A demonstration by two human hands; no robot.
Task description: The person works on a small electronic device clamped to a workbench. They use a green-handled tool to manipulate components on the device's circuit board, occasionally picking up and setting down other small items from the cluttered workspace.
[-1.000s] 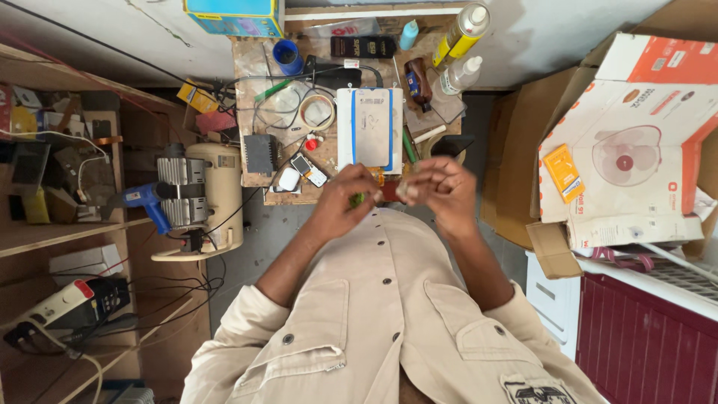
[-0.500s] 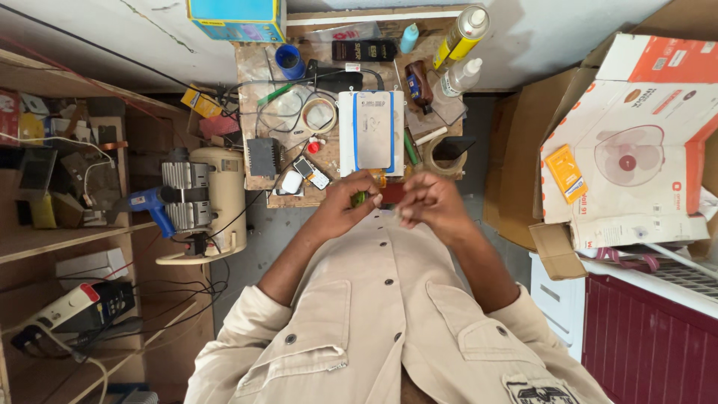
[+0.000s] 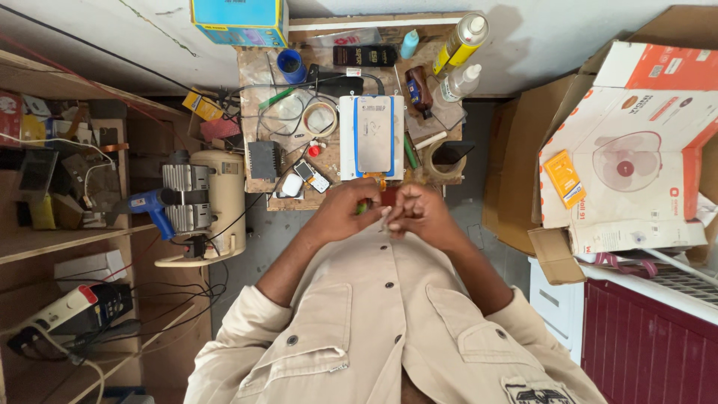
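Both my hands meet close to my chest at the near edge of a small wooden workbench (image 3: 258,67). My left hand (image 3: 345,212) is closed around a green-handled tool (image 3: 362,208). My right hand (image 3: 416,212) pinches a small dark red part (image 3: 388,196) against it, with a thin pale piece between the fingers. Just beyond my hands lies a flat white device with a blue border (image 3: 372,136). A small phone-like gadget (image 3: 312,176) rests to the left of it.
The bench carries a roll of tape (image 3: 320,118), a blue cup (image 3: 290,66), a yellow spray can (image 3: 461,43), bottles and cables. A cream compressor (image 3: 209,206) and blue drill (image 3: 146,204) stand at left. Open cardboard boxes (image 3: 628,142) fill the right.
My hands have drawn back from the bench edge toward my chest and come closer together. The camera view has shifted slightly.
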